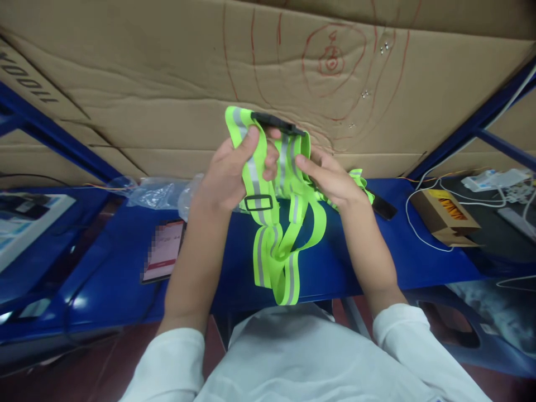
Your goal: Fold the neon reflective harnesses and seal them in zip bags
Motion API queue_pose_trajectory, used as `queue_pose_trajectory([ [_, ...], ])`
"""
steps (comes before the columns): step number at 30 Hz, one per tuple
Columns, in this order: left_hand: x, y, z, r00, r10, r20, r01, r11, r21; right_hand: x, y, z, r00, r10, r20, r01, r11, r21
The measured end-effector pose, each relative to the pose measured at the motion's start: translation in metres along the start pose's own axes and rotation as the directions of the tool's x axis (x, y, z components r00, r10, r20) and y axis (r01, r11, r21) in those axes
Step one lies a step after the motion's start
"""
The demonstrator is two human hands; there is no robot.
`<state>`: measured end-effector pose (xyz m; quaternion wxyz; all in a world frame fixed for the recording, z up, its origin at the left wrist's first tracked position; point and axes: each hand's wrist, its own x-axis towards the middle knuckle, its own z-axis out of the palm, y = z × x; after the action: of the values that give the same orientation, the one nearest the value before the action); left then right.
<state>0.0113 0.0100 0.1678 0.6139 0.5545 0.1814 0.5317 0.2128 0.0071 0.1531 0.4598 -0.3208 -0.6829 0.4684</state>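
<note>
I hold a neon-yellow reflective strap vest (276,245) with grey stripes up in front of me, above the blue table (360,262). My left hand (232,173) is closed around its upper left strap, thumb pressed on top near a black strip (276,123) at the vest's top. My right hand (333,178) grips the straps on the right side, fingers pinched on the fabric. A black rectangular slider buckle (258,202) hangs just below my left hand. The lower loops dangle toward my lap.
A large cardboard sheet (167,84) with red pen marks stands behind the table. A phone (164,251) and clear plastic bags (157,192) lie at left, a small open cardboard box (446,215), white cables and a power strip (494,180) at right.
</note>
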Motion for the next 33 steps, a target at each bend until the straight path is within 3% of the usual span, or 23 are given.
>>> queue_pose_trajectory([
  [5,0.0,-0.006,0.005,0.993,0.047,-0.107,-0.029,0.987,0.157,-0.002,-0.005,0.007,0.998,-0.057,-0.033,0.055,0.997,-0.052],
  [8,-0.001,-0.009,0.01,0.973,0.153,-0.17,-0.105,0.959,0.265,0.0,-0.004,0.007,0.973,-0.192,-0.129,0.16,0.962,-0.222],
  [11,-0.001,-0.012,0.013,0.972,0.181,-0.151,-0.133,0.95,0.282,0.002,0.0,0.002,0.927,-0.323,-0.19,0.212,0.87,-0.444],
  [14,0.001,-0.016,0.013,0.975,0.17,-0.14,-0.13,0.957,0.258,-0.001,0.001,-0.006,0.886,-0.373,-0.276,0.093,0.725,-0.682],
  [17,0.005,-0.021,0.014,0.966,0.188,-0.177,-0.141,0.958,0.25,-0.006,-0.003,-0.009,0.835,-0.38,-0.398,-0.098,0.609,-0.787],
  [19,0.006,-0.022,0.015,0.974,0.133,-0.182,-0.087,0.967,0.241,-0.009,-0.007,-0.007,0.851,-0.343,-0.398,-0.11,0.626,-0.772],
  [23,0.006,-0.023,0.015,0.997,0.01,-0.074,0.002,0.988,0.154,-0.01,-0.012,0.001,0.951,-0.259,-0.17,0.074,0.723,-0.687],
  [25,0.007,-0.025,0.013,0.999,0.022,-0.033,-0.018,0.994,0.111,-0.011,-0.013,0.001,0.964,-0.235,-0.124,0.072,0.678,-0.731],
  [29,0.008,-0.028,0.009,0.996,0.069,-0.051,-0.062,0.991,0.122,-0.014,-0.016,-0.004,0.957,-0.188,-0.219,-0.084,0.543,-0.835],
  [31,0.007,-0.03,0.01,0.995,0.077,-0.057,-0.07,0.99,0.124,-0.013,-0.015,-0.004,0.956,-0.176,-0.236,-0.08,0.616,-0.784],
  [33,0.006,-0.031,0.014,0.996,0.074,-0.052,-0.068,0.992,0.104,-0.012,-0.013,-0.002,0.973,-0.135,-0.187,-0.012,0.78,-0.626],
])
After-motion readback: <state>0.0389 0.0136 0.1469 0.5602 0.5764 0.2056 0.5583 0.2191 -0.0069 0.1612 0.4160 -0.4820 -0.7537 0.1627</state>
